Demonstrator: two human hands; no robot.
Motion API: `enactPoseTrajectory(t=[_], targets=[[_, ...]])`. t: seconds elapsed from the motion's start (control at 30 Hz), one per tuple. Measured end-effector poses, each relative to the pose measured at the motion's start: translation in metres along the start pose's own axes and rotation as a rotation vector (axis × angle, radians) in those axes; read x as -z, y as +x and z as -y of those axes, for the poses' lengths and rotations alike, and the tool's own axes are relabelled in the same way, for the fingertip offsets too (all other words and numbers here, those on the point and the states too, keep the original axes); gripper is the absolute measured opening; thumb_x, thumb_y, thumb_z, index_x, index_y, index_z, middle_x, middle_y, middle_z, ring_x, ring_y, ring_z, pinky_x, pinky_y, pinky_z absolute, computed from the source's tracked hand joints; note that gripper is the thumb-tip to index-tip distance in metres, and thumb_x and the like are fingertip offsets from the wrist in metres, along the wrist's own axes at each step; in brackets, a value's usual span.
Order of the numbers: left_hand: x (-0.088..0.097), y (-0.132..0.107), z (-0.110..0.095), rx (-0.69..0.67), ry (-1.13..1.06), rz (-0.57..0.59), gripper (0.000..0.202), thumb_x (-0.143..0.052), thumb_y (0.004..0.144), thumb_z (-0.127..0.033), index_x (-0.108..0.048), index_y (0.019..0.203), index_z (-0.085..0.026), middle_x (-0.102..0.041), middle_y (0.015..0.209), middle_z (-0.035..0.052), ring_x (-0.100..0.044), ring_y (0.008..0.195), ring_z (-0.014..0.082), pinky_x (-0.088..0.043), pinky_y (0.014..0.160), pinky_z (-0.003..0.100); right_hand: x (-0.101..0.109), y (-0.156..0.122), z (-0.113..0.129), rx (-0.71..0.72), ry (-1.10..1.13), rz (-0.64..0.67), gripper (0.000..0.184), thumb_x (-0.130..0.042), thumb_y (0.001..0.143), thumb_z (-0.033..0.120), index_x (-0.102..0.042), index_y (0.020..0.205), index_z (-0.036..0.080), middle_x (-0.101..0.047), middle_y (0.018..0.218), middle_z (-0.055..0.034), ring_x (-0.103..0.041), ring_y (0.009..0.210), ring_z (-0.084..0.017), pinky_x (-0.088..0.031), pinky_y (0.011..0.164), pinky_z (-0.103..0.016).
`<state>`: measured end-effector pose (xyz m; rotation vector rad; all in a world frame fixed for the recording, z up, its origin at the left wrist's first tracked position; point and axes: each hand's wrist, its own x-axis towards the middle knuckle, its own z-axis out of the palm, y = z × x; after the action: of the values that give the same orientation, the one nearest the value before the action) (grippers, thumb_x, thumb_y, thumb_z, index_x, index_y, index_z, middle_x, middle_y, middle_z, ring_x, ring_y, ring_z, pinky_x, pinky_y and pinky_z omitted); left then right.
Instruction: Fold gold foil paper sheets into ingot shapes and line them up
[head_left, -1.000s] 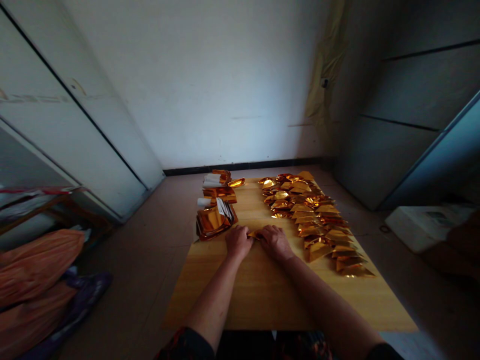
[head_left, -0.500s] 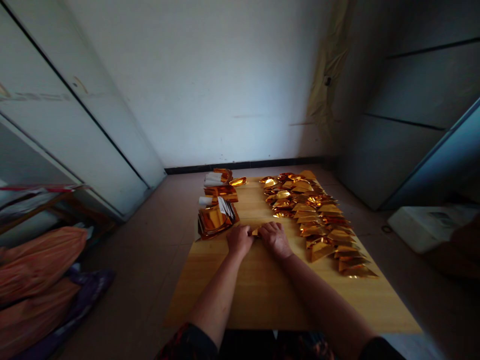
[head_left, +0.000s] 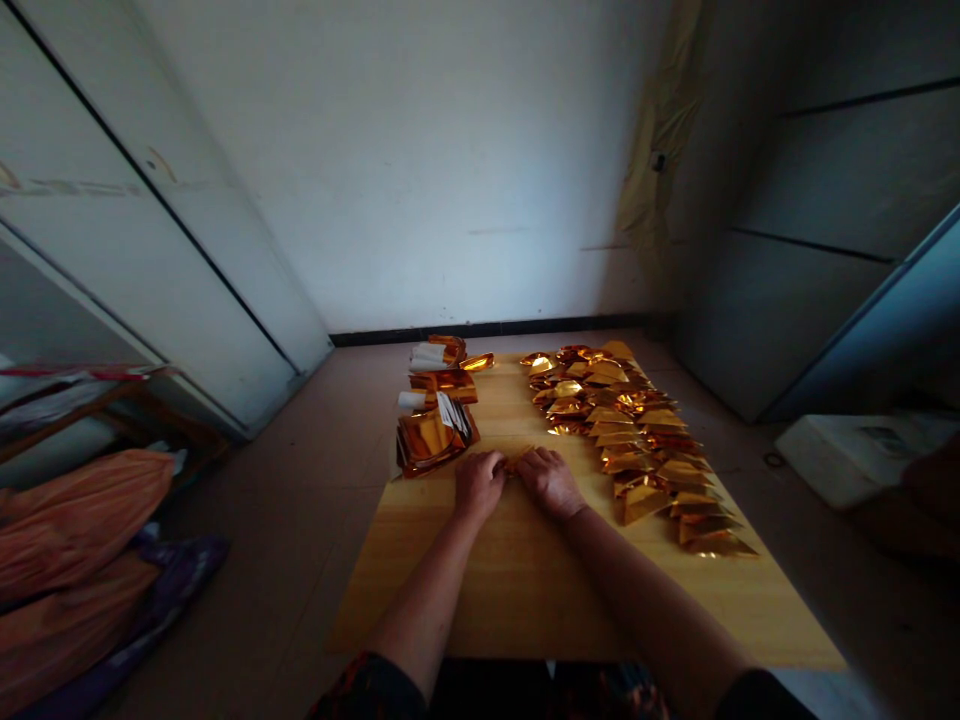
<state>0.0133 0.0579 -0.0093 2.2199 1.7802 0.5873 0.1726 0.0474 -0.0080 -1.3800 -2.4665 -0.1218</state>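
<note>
Between my two hands, over the middle of the wooden table, is a small piece of gold foil paper. My left hand grips its left end with curled fingers. At the other end my right hand closes on it, knuckles up. Much of the piece is hidden by my fingers. To the left lies a stack of gold foil sheets, some showing white backs. On the right, rows of folded gold foil pieces overlap one another, with pointed ends.
The wooden table stands near a white wall. Farther back on its left are more foil bundles. Orange cloth lies at the left, beside a cabinet. A white box sits on the floor at the right.
Both hands stay in nearly the same place. The foil piece between them has shifted slightly and looks more crumpled or folded at my fingertips.
</note>
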Motion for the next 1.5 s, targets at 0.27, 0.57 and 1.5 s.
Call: enactPoseTrajectory(t=[0.27,0.57,1.5], targets=[[-0.002,-0.002,0.009,-0.198,-0.023,-0.047,0.026,-0.047,0.078,-0.003,-0.062,0.091,-0.021,-0.067,0.087,0.0025,-0.057,0.086,0.0167,-0.041,0.08,0.028,0.006,-0.008,-0.001,0.109,-0.003,-0.002,0.024,-0.047,0.092,0.025,-0.062,0.111,0.022,-0.064,0.097,-0.0075,-0.051,0.089,-0.021,-0.038,0.078,-0.031],[0.013,-0.004,0.021,-0.349,0.11,-0.028,0.016,-0.046,0.083,-0.01,-0.057,0.075,-0.018,-0.057,0.081,0.0042,-0.052,0.08,0.016,-0.04,0.073,0.026,0.013,-0.01,0.001,0.106,-0.003,0.08,0.024,-0.045,0.093,0.026,-0.062,0.11,0.024,-0.062,0.102,-0.0075,-0.049,0.095,-0.021,-0.036,0.083,-0.033],[0.005,-0.036,0.002,-0.493,0.226,-0.001,0.03,-0.04,0.084,-0.005,-0.059,0.105,-0.016,-0.061,0.102,0.0081,-0.054,0.09,0.0192,-0.049,0.081,0.033,0.023,0.038,-0.001,-0.359,0.187,0.352,0.019,-0.05,0.082,0.024,-0.067,0.091,0.027,-0.069,0.099,-0.0009,-0.06,0.092,-0.016,-0.037,0.077,-0.027]])
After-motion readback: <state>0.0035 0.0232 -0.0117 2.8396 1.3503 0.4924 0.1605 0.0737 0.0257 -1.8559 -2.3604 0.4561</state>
